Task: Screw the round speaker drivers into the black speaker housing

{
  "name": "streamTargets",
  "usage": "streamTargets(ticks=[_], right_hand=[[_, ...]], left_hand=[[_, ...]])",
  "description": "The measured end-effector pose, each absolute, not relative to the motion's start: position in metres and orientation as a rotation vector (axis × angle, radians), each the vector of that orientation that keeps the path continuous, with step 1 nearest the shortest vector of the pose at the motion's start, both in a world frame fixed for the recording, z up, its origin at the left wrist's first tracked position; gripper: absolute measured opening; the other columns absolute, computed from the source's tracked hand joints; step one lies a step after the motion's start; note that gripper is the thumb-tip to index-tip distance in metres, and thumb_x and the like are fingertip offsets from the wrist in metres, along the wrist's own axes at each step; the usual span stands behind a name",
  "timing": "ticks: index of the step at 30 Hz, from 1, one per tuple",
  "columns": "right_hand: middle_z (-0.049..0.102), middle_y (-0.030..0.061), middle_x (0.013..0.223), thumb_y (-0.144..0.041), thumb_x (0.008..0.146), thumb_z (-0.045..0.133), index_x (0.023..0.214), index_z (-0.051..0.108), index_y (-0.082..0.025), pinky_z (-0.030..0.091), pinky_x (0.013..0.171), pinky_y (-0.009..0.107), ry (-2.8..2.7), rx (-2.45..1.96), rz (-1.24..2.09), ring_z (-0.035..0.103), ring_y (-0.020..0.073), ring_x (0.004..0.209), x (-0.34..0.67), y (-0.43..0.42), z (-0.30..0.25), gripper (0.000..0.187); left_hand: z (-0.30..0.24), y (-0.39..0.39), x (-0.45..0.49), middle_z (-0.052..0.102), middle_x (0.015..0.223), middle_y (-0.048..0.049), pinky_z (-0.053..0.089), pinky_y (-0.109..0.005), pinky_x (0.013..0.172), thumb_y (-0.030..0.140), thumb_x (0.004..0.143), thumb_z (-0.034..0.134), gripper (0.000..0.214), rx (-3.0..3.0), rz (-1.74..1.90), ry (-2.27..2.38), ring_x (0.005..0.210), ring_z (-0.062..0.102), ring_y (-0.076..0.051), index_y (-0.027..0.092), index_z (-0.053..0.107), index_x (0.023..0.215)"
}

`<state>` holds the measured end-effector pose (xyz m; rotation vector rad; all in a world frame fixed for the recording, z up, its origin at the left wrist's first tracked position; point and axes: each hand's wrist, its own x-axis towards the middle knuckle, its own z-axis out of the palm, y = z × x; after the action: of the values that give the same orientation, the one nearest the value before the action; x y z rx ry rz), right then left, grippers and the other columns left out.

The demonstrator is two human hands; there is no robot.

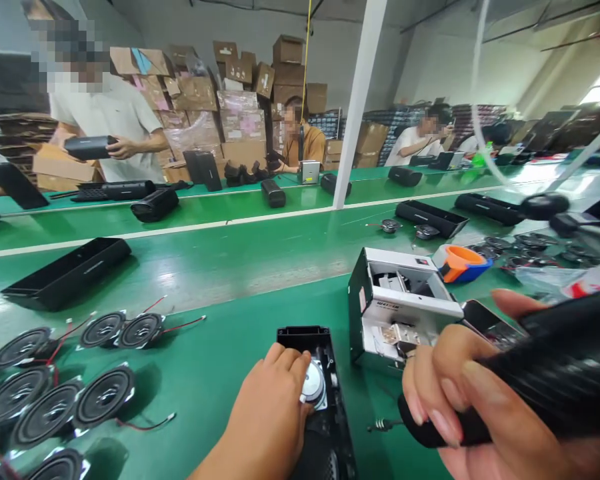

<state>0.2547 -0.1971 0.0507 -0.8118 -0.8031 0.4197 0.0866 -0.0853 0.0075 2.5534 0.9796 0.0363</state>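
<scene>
My left hand [273, 413] rests on an open black speaker housing [325, 400] that lies on the green bench, its fingers beside a round silver speaker driver [313, 385] seated in the housing. My right hand [473, 407] grips a black electric screwdriver [535, 373] held sideways at the lower right. Its metal bit [381, 425] points left, close to the housing's right side. A white screw dispenser box [400, 303] stands just behind the screwdriver.
Several loose black speaker drivers [105, 397] with red wires lie at the left. Long black speaker shells [67, 273] sit on the green conveyor. An orange and blue tape roll [460, 263] lies behind the box. Other people work across the line, before stacked cartons [240, 87].
</scene>
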Motion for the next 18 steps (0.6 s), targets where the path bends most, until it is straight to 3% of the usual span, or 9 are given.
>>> streamTargets(ticks=[8,18], right_hand=[[0.063,-0.0056,0.076,-0.029,0.113,0.068,0.153,0.044,-0.039,0.052,0.055,0.037,-0.964,-0.861,0.444,0.06,0.0184,0.057,0.225,-0.182,0.018,0.048],[0.063,-0.0064,0.076,-0.023,0.112,0.067,0.156,0.042,-0.036,0.051,0.055,0.037,-0.979,-0.886,0.484,0.059,0.0181,0.057,0.227,-0.166,-0.002,0.051]], left_hand=[[0.013,-0.086,0.091,0.072,0.142,-0.011,0.055,-0.053,0.119,0.005,0.09,0.075,0.054,2.545,-0.02,0.974,0.132,0.062,-0.034,0.012,0.068,0.143],[0.016,-0.085,0.094,0.075,0.126,-0.0089,0.062,-0.056,0.105,0.009,0.095,0.076,0.029,2.592,-0.049,0.964,0.12,0.065,-0.036,0.013,0.074,0.123]])
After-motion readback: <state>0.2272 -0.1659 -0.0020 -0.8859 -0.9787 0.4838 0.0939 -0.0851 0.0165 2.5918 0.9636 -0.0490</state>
